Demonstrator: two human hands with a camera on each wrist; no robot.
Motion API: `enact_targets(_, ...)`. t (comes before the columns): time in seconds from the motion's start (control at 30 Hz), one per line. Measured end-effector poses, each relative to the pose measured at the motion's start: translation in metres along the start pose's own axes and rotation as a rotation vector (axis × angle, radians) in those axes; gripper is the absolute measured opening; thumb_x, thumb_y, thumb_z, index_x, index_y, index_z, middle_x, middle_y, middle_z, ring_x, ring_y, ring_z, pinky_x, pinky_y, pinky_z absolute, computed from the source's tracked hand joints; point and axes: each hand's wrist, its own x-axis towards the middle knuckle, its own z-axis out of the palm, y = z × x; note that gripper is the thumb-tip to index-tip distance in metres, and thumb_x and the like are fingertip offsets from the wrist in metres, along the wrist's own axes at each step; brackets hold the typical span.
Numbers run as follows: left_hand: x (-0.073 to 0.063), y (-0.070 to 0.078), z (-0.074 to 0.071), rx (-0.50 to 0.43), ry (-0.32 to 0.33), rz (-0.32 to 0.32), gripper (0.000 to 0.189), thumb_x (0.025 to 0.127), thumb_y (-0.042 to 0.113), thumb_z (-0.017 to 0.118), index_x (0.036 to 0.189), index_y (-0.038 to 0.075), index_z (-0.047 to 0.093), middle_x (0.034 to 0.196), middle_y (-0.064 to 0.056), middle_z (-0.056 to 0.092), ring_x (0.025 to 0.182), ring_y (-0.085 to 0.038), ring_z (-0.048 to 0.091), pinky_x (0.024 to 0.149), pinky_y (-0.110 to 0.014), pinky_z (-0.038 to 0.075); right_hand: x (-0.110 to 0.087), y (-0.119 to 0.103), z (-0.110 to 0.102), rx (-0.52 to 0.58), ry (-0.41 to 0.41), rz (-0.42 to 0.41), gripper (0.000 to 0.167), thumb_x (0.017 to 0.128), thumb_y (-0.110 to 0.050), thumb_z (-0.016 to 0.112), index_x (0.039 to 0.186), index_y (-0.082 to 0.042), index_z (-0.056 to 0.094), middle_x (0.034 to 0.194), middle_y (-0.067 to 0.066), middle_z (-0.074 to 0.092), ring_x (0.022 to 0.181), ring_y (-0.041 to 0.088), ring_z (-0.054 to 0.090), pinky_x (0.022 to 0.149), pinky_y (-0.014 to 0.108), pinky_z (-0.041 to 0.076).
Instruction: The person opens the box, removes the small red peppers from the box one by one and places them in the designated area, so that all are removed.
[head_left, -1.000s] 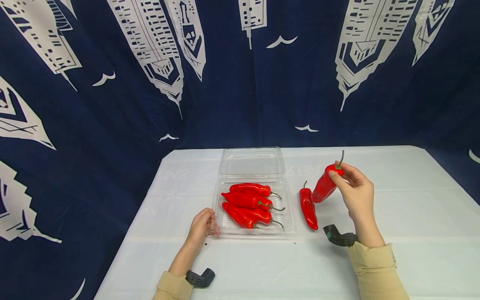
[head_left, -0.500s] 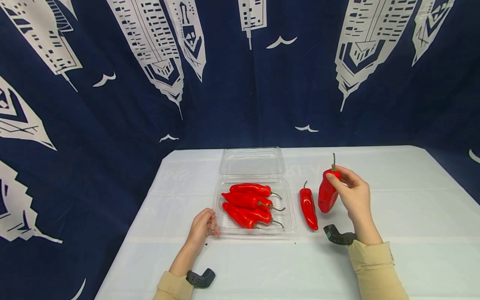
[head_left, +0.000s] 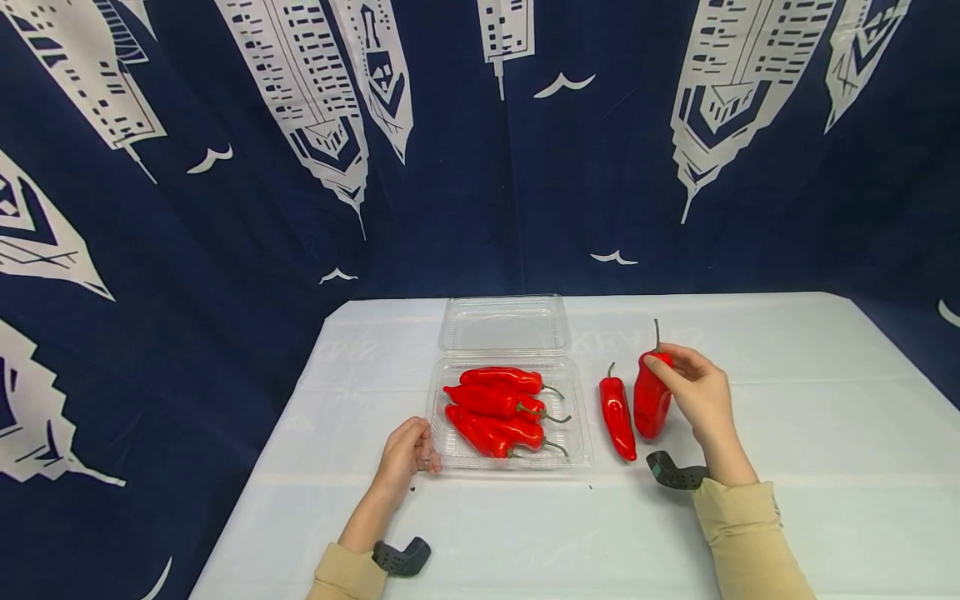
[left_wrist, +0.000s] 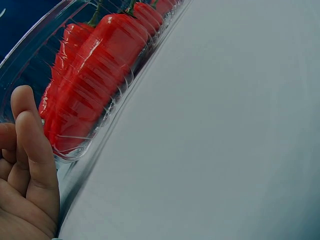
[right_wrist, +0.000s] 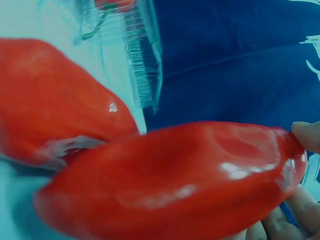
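Observation:
An open clear plastic clamshell container (head_left: pixel 573 450) lies on the table with several red peppers (head_left: pixel 487 398) in its base. My left hand (head_left: pixel 407 450) holds the container's front left corner, its fingers at the rim in the left wrist view. My right hand (head_left: pixel 697 387) pinches a large red pepper (head_left: pixel 651 404) near its green stem between thumb and fingers. That pepper hangs stem up, close over the table. Just left of it lies another red pepper (head_left: pixel 617 417), which it overlaps in the right wrist view.
The container's lid (head_left: pixel 504 325) is folded back flat behind the base. A white cloth covers the table (head_left: pixel 517 542), and a dark blue printed curtain (head_left: pixel 480 208) hangs behind it. A black wrist device (head_left: pixel 403 557) sits on the left forearm.
My right hand has come down and slightly left, and the pepper it holds has swung from tilted to nearly upright and lower. The left hand and container have stayed put.

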Motion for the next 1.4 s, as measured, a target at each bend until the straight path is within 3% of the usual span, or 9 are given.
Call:
enact_targets(0.33, 0.0, -0.001, 0.0, 0.008, 0.008, 0.0, 0.023, 0.098, 0.013, 0.033, 0.077, 0.006, 0.04, 0.056, -0.002, 0.036, 0.047, -0.014, 0.053, 0.048, -0.025, 0.048, -0.005, -0.003, 0.0, -0.014, -0.085, 0.033, 0.071, 0.076, -0.068, 0.059, 0.126, -0.019, 0.056, 0.116, 0.006, 0.06, 0.106, 0.021, 0.052, 0.088, 0.045, 0.043)
enact_targets(0.6, 0.0, 0.001, 0.0, 0.012, -0.001, 0.003, 0.024, 0.099, 0.013, 0.032, 0.077, 0.006, 0.04, 0.055, 0.0, 0.037, 0.047, -0.013, 0.053, 0.048, -0.025, 0.048, -0.01, -0.006, 0.0, -0.044, -0.111, 0.049, 0.074, 0.078, -0.066, 0.059, 0.13, -0.013, 0.053, 0.118, 0.012, 0.059, 0.102, 0.024, 0.054, 0.075, 0.024, 0.049)
enact_targets(0.8, -0.001, 0.001, 0.001, 0.011, 0.007, -0.001, 0.024, 0.099, 0.013, 0.034, 0.077, 0.006, 0.04, 0.056, -0.002, 0.037, 0.047, -0.014, 0.053, 0.049, -0.025, 0.048, -0.016, -0.014, -0.002, -0.024, -0.142, 0.067, 0.075, 0.079, -0.063, 0.061, 0.132, -0.011, 0.05, 0.12, 0.017, 0.059, 0.103, 0.028, 0.056, 0.072, 0.02, 0.049)
enact_targets(1.0, -0.001, 0.001, -0.001, 0.013, -0.012, 0.012, 0.024, 0.099, 0.014, 0.033, 0.077, 0.006, 0.04, 0.055, 0.001, 0.038, 0.047, -0.012, 0.054, 0.048, -0.024, 0.048, -0.03, -0.039, -0.007, -0.024, -0.178, 0.083, 0.071, 0.083, -0.055, 0.061, 0.131, -0.004, 0.049, 0.12, 0.022, 0.057, 0.102, 0.031, 0.056, 0.062, 0.013, 0.046)
enact_targets(1.13, -0.001, 0.001, -0.001, 0.017, -0.02, 0.017, 0.023, 0.099, 0.014, 0.033, 0.078, 0.006, 0.04, 0.055, 0.001, 0.039, 0.047, -0.012, 0.055, 0.048, -0.024, 0.048, -0.038, -0.056, -0.011, -0.039, -0.219, 0.117, 0.065, 0.088, -0.046, 0.059, 0.132, 0.0, 0.047, 0.123, 0.026, 0.054, 0.105, 0.033, 0.055, 0.076, 0.026, 0.052)
enact_targets(1.23, -0.001, 0.001, -0.001, 0.021, -0.023, 0.018, 0.023, 0.099, 0.013, 0.033, 0.078, 0.006, 0.04, 0.055, 0.001, 0.039, 0.048, -0.012, 0.055, 0.048, -0.024, 0.048, -0.041, -0.064, -0.013, -0.049, -0.248, 0.139, 0.064, 0.091, -0.041, 0.056, 0.134, 0.003, 0.043, 0.126, 0.029, 0.051, 0.11, 0.037, 0.052, 0.09, 0.043, 0.048)
enact_targets(1.4, -0.001, 0.001, -0.001, 0.018, -0.012, 0.01, 0.024, 0.099, 0.013, 0.033, 0.078, 0.006, 0.04, 0.055, 0.0, 0.038, 0.047, -0.012, 0.054, 0.048, -0.024, 0.048, -0.042, -0.063, -0.013, -0.047, -0.274, 0.159, 0.064, 0.092, -0.041, 0.054, 0.135, 0.005, 0.043, 0.129, 0.029, 0.048, 0.116, 0.039, 0.049, 0.097, 0.048, 0.042)
